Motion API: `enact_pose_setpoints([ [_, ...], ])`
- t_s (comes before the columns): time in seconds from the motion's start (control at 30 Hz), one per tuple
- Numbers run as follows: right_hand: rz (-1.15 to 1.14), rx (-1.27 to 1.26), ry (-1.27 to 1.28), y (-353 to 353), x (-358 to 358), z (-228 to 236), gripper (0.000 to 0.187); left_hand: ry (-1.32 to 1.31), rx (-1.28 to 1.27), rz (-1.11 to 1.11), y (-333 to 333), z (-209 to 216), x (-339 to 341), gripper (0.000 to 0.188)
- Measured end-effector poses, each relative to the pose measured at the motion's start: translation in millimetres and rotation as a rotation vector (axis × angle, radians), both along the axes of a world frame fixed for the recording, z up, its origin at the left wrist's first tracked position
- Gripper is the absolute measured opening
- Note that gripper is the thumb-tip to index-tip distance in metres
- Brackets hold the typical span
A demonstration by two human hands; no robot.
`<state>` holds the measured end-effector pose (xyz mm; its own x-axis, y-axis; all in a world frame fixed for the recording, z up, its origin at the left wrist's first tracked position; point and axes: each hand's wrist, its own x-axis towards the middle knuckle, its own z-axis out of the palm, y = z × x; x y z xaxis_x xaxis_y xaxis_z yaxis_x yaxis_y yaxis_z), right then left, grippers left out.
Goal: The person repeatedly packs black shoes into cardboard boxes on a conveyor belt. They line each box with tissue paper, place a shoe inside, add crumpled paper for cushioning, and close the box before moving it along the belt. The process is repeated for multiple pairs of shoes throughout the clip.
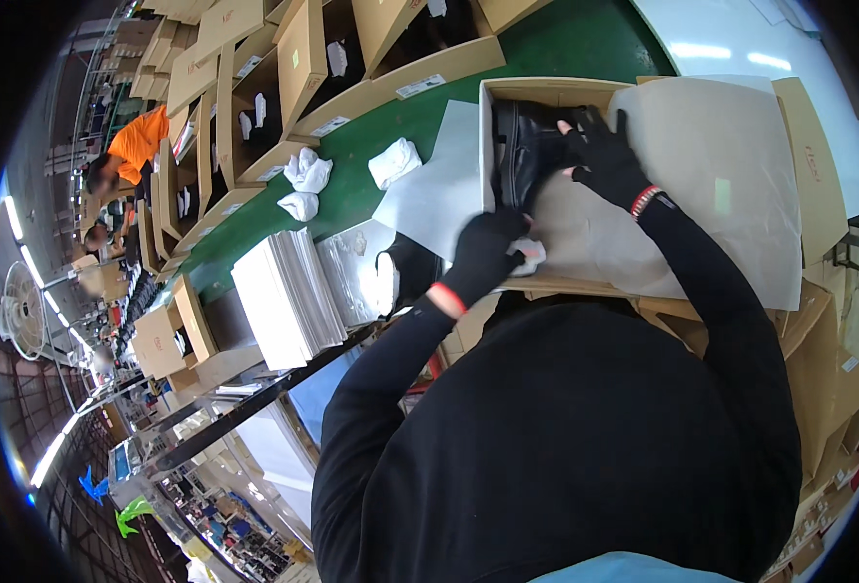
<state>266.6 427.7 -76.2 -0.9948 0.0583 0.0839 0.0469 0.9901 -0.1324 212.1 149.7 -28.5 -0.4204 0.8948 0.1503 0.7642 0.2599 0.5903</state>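
The single view sits on the person's head and looks steeply down over the chest, close on both hands at an open box (546, 92). Its fisheye bends the green belt (371, 146) leftward and away, where distant workers look small at the rim.

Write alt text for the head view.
Two black-gloved hands pack a black shoe into an open cardboard box lined with white paper: right hand on the shoe, left hand holding crumpled tissue.
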Motion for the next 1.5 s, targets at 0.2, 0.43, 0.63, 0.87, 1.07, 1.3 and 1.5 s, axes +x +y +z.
enact_pose_setpoints([
  [0.2,-0.347,0.215,-0.228,42,70,60,0.081,0.589,-0.653,0.547,-93,-6,-112,0.066],
  [0.43,-0.291,0.078,0.083,30,65,117,0.079,0.013,-0.277,0.268,-88,20,-119,0.033],
  [0.63,0.379,-0.754,0.391,-92,-9,213,0.06,0.244,0.158,-0.196,54,64,22,0.018],
  [0.87,0.071,0.047,-0.547,-37,17,41,0.073,-0.4,0.007,-0.43,46,31,70,0.052],
  [1.07,0.075,0.205,-0.196,-63,10,117,0.116,-0.426,-0.054,-0.111,-19,23,50,0.046],
  [1.3,-0.016,0.467,-0.396,-61,20,32,0.082,-0.331,0.067,0.078,-72,41,19,0.015],
  [1.5,-0.014,0.251,-0.456,-135,16,115,0.14,-0.032,0.215,1.085,-294,19,-154,0.037],
])
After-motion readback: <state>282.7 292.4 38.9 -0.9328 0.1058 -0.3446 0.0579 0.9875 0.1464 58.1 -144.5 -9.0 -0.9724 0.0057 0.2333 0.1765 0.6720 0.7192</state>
